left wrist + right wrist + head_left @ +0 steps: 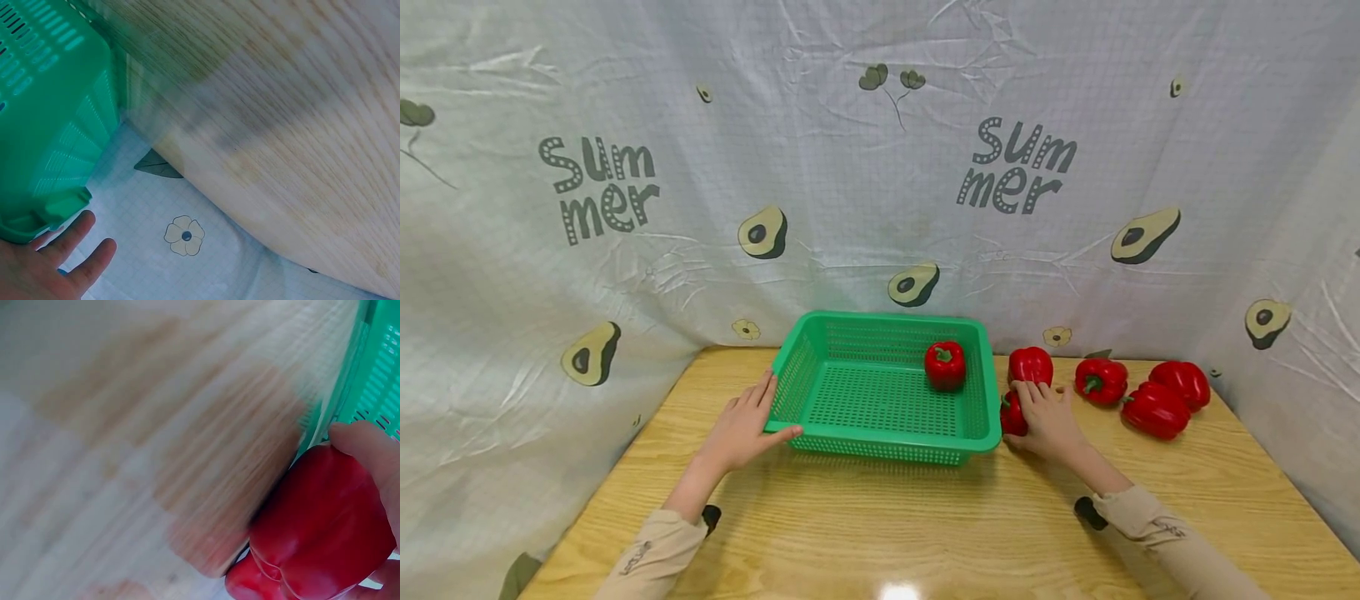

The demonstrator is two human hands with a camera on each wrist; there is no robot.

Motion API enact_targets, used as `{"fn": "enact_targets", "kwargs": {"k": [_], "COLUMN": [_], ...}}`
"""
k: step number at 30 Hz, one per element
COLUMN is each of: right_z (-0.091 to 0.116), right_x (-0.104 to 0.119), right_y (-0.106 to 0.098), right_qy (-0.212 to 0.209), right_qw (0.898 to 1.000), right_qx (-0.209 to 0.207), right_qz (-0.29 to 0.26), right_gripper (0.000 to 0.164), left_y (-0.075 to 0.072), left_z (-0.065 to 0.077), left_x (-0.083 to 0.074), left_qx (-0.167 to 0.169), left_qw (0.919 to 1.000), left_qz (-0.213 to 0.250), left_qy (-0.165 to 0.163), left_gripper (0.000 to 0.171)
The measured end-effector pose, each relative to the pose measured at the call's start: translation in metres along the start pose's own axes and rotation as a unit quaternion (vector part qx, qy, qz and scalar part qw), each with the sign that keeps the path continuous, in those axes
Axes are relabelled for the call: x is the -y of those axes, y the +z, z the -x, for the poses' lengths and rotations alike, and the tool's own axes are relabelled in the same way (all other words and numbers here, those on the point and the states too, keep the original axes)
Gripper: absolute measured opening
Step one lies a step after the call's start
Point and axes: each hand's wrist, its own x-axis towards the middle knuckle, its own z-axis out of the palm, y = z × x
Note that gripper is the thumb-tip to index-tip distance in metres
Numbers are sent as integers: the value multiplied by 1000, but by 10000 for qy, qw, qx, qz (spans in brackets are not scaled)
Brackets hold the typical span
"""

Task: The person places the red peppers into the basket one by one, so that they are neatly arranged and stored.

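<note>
A green plastic basket (880, 440) with slotted walls stands on the table, one red bell pepper (945, 367) inside near its right wall. At the basket's front left corner rests my left hand (741, 429), thumb on the front rim and fingers along the left side. In the left wrist view its fingers (72, 240) look straight and spread beside the rim. My right hand (1045, 421) grips another bell pepper (322, 519) just outside the right wall, with the thumb bent over it; the palm covers part of this pepper. A further bell pepper (1030, 365) sits right behind that hand.
Farther right on the wooden table (880, 517) lie three more red peppers: one with its stem forward (1101, 381), one on its side (1156, 411) and one behind it (1180, 383). A printed white cloth (835, 167) hangs behind the table's back edge.
</note>
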Motion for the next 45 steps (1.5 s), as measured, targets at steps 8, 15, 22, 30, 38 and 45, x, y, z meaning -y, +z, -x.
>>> {"fn": "enact_targets", "kwargs": {"k": [8,15,22,30,38,45], "right_z": [4,10,15,17,11,5], "right_x": [-2,-5,-6,-4,0,2], "right_y": [-2,-7,-12,-19,-33,-41], "right_qy": [-167,-82,-65,-173,-243,-631], "right_qw": [9994,9988,9978,9960,9924,9825], "right_qx": [-267,-396,-589,-827,-1161,-1715], "right_qz": [-118,-259,-312,-302,-316,-367], "right_gripper": [81,78,72,61,58,56], "left_y": [0,0,0,0,0,1], "left_z": [0,0,0,0,-1,-1], "left_x": [1,0,1,1,1,1], "left_qx": [-45,-14,-67,-71,-68,-62], "left_qw": [10000,10000,10000,10000,10000,10000], "left_qz": [19,52,36,55,45,49], "left_qy": [13,11,24,9,15,12], "left_gripper": [92,92,92,93,92,93]}}
